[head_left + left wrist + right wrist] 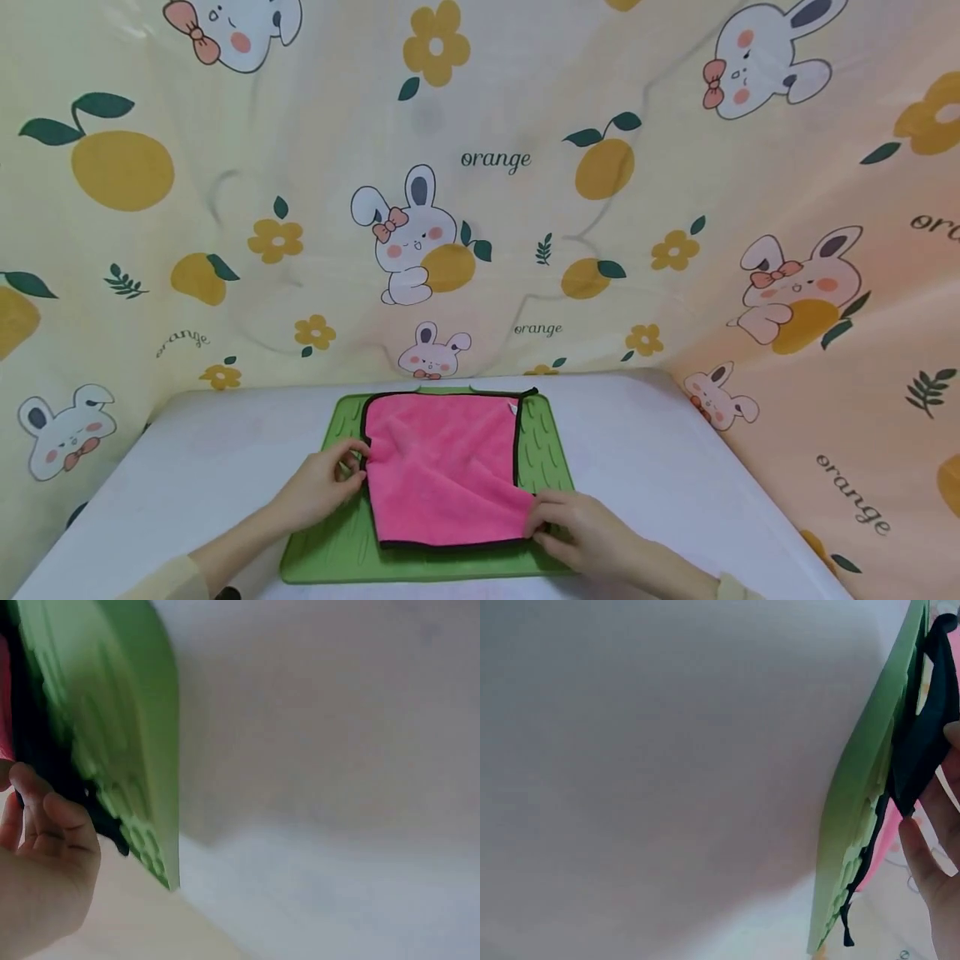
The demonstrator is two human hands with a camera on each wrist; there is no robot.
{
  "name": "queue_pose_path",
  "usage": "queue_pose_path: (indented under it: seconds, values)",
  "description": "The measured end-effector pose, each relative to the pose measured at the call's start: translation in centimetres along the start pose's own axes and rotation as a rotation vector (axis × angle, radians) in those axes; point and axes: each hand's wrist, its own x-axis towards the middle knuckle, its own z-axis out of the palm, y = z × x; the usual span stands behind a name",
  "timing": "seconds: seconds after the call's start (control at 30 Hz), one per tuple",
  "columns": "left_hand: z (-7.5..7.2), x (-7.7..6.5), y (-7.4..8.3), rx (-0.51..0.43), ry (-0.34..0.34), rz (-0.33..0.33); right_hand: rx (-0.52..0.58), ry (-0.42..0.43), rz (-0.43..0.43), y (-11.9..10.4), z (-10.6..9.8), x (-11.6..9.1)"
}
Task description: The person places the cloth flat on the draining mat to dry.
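A pink cloth (450, 475) with dark edging lies spread over a green ridged mat (330, 554), its surface slightly wrinkled. At the cloth's left edge, my left hand (322, 487) pinches the border between thumb and fingers. My right hand (581, 533) pinches the right border close to the near corner, and that part is lifted a little. The right wrist view shows the dark edging (922, 750) raised above the mat between my fingers. In the left wrist view, the curled fingers sit at the dark edging (45, 742); the exact pinch is partly cut off there.
The mat lies on a white table (660, 483). Behind and at the sides hangs a curtain (510, 233) printed with rabbits, oranges and flowers. A small dark object (227, 593) shows at the bottom edge near my left forearm.
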Motion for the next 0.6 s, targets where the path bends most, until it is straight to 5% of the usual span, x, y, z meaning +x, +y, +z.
queue_pose_path:
  seconds: [0.37, 0.6]
  values:
    - [-4.0, -0.2, 0.8, -0.004, 0.028, 0.071, 0.111, 0.079, 0.021, 0.4, -0.2, -1.1]
    - [-3.3, 0.1, 0.2, -0.014, -0.033, 0.03, 0.119, -0.041, 0.038, 0.2, -0.1, -0.9]
